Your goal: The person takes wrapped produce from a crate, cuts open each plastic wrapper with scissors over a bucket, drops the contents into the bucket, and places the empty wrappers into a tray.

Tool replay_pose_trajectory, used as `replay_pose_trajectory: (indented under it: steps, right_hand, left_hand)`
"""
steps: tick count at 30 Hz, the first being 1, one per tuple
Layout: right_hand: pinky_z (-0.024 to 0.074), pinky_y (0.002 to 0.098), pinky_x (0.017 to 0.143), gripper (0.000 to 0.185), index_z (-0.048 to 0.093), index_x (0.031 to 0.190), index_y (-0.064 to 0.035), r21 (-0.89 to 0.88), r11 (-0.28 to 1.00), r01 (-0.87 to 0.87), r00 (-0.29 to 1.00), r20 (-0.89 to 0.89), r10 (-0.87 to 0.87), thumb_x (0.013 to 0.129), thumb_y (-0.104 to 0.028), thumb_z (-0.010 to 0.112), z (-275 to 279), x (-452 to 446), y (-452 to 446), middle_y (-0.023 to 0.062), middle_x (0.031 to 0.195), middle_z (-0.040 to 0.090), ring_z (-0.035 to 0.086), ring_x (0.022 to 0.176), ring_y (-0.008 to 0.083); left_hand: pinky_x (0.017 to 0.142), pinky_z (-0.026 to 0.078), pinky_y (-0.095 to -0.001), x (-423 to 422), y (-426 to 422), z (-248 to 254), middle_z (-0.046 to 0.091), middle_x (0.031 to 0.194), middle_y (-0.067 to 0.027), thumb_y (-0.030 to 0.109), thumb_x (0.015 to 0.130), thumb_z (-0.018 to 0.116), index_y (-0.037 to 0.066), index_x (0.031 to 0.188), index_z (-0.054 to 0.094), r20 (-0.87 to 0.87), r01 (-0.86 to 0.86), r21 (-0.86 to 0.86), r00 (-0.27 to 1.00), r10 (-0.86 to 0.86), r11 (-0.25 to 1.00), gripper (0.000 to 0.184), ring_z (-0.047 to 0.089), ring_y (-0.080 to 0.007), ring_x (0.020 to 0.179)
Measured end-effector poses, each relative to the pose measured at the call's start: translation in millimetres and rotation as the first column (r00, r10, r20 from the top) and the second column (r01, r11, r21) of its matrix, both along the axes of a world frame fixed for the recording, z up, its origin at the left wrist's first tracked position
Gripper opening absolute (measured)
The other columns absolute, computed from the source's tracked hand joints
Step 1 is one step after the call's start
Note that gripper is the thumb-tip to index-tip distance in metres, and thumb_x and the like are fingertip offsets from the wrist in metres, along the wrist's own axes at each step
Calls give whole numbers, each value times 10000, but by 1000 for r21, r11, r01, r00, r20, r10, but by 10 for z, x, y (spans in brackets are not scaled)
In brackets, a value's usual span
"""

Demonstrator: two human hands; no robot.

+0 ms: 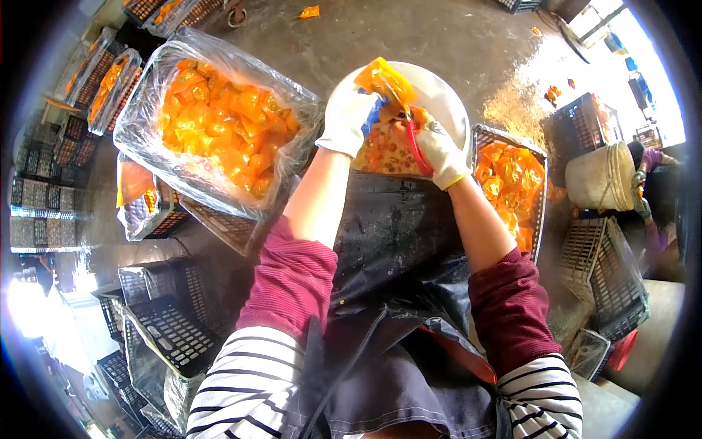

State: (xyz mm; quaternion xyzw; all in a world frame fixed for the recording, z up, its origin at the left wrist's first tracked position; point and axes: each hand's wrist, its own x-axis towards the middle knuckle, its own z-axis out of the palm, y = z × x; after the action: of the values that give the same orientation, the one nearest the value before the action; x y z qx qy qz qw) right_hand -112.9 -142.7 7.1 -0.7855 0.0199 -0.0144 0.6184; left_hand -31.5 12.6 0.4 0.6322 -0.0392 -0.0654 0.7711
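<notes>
My left hand (350, 121), in a white glove with blue on the fingers, is closed on an orange packet (385, 82) above a round white tub (452, 94). In my right hand (440, 154), also gloved, are red-handled scissors (417, 150), their blades against the packet's lower part. Liquid with small red and brown pieces (382, 148) lies in the tub below both hands. Left of the tub, a plastic-lined crate (150, 164) holds many orange packets (219, 124). On the right another crate (542, 190) holds more orange pieces (508, 186).
Black crates are stacked at the left (172, 329) and right (603, 267). A white bucket (601, 177) stands at the right, beside another person's gloved hands (640, 194). One orange piece (310, 12) lies on the floor ahead.
</notes>
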Motion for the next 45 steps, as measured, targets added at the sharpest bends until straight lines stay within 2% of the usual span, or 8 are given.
replay_pose_trajectory:
  steps: [8,12,16,18,21,31,37,45]
  right_hand:
    - [449,319,704,339,632,1041,-48,43,997,-56,996,-61,59,825,-305,679,-22,14,-81,86,841,650,576,752,179]
    - [441,294,700,322,635,1029,-42,65,996,-68,991,-113,75,818,-278,692,-190,85,-171,71,856,653,571,762,165]
    - [437,277,673,324,620,1065,-45,24,1000,7,989,-145,-4,831,-258,683,131,-46,-54,60,851,653,569,745,156]
    - [444,278,616,318,615,1078,-52,102,993,53,995,-92,-44,841,-256,672,138,-67,-20,63,818,651,577,691,155]
    - [492,231,550,276,575,1116,6,212,977,24,920,-386,61,904,-171,571,270,-42,-74,101,945,623,614,726,152]
    - [419,253,451,319,627,1020,-74,349,937,7,934,-338,119,842,-338,660,255,-79,-74,72,737,654,570,516,128]
    - [462,264,492,310,616,1032,-22,263,964,-47,924,-355,142,851,-273,636,234,-44,-126,105,784,662,612,592,169]
    - [529,275,547,307,588,1103,31,216,974,-74,924,-353,149,884,-184,589,190,-7,-146,154,856,670,657,703,208]
  left_hand:
    - [871,483,-312,415,39,-744,631,1081,-123,145,845,564,41,1200,547,357,-52,434,926,-119,900,370,582,-235,1032]
    - [905,470,-331,-8,-25,56,619,1145,-132,231,863,549,49,1241,532,152,-48,903,965,-214,427,419,575,-251,1071]
    - [934,449,-352,30,43,-62,613,1156,-138,282,866,525,50,1219,551,323,-226,922,896,-304,315,423,585,-274,1050]
    - [914,462,-341,5,43,-20,630,1116,-126,236,856,553,45,1197,565,318,-209,897,917,-241,389,390,601,-263,1010]
    - [781,495,-280,99,-3,-103,668,995,-113,257,856,632,17,1110,620,189,13,179,981,-47,984,350,625,-191,857]
    - [781,516,-248,-59,-61,214,649,998,-66,217,840,696,1,1141,597,-106,37,-161,993,-54,986,384,611,-141,879]
    - [717,526,-218,-146,-25,353,647,945,-69,197,849,687,-2,1150,592,9,-28,91,1000,27,995,372,614,-123,799]
    - [675,495,-208,-123,-46,343,646,886,-56,177,869,661,0,1062,617,-17,-14,74,1000,16,997,265,598,-111,765]
